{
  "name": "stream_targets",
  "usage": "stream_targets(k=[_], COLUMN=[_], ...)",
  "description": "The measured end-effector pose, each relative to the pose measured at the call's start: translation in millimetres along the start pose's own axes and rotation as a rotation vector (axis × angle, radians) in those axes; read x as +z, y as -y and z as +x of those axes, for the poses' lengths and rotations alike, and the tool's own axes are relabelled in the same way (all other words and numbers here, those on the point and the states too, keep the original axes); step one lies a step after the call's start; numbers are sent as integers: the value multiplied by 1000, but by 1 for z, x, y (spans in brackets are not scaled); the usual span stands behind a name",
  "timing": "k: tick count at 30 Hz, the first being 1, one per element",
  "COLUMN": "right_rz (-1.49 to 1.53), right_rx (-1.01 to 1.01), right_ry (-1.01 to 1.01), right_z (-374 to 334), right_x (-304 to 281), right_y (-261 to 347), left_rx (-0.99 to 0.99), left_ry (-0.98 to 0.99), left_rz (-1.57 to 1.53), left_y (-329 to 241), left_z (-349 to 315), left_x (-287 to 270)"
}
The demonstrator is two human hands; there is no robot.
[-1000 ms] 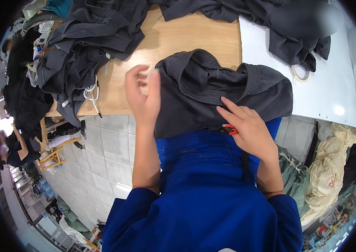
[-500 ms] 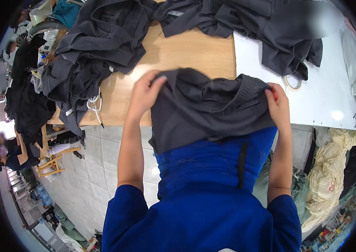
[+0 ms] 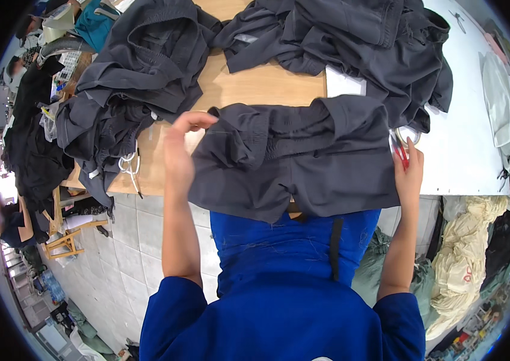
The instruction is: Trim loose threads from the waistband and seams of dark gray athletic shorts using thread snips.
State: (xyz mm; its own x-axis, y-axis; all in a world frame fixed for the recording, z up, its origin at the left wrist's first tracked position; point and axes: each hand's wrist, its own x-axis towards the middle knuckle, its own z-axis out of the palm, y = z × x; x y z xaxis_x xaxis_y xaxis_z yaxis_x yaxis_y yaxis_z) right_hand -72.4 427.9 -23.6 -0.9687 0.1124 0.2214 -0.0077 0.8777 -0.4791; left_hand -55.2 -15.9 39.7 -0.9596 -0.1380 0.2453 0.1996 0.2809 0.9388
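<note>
A pair of dark grey shorts [image 3: 333, 174] with a gathered elastic waistband lies spread before me, its waist away from me and its leg hems over the table's near edge. My left hand [image 3: 181, 144], a little blurred, is at the far left corner of the waistband. Its fingers are bent but apart, and I see no fabric pinched in them. Beside the right side of the shorts, my right hand [image 3: 409, 168] grips small red-handled thread snips [image 3: 401, 150], their tips pointing away from me.
Crumpled dark grey garments [image 3: 146, 66] pile up at the left, and more [image 3: 339, 36] lie across the back. The table [image 3: 261, 84] is wood on the left, white on the right. A white cord [image 3: 128, 165] hangs at left. Cream cloth bundles [image 3: 463, 259] stand at the lower right.
The shorts have come down flatter onto the table, both legs now showing. My left hand has moved left and loosened from the waistband; my right hand has shifted down and off the fabric.
</note>
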Motion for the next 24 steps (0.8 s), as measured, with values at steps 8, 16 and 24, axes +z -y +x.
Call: stream_targets(k=[8,16,24], right_rz=[238,991,1006], right_rx=[453,954,895], right_ry=[-658,-72,-72], right_z=[-108,-135,-115], right_x=[-13,112,148], right_y=[-107,-207,-195], left_rx=[112,-205,-296], left_ry=[-131,30,229], left_rz=[298,397,884], left_y=[0,8,-8], left_z=[-16,14,6], left_x=[55,70,66])
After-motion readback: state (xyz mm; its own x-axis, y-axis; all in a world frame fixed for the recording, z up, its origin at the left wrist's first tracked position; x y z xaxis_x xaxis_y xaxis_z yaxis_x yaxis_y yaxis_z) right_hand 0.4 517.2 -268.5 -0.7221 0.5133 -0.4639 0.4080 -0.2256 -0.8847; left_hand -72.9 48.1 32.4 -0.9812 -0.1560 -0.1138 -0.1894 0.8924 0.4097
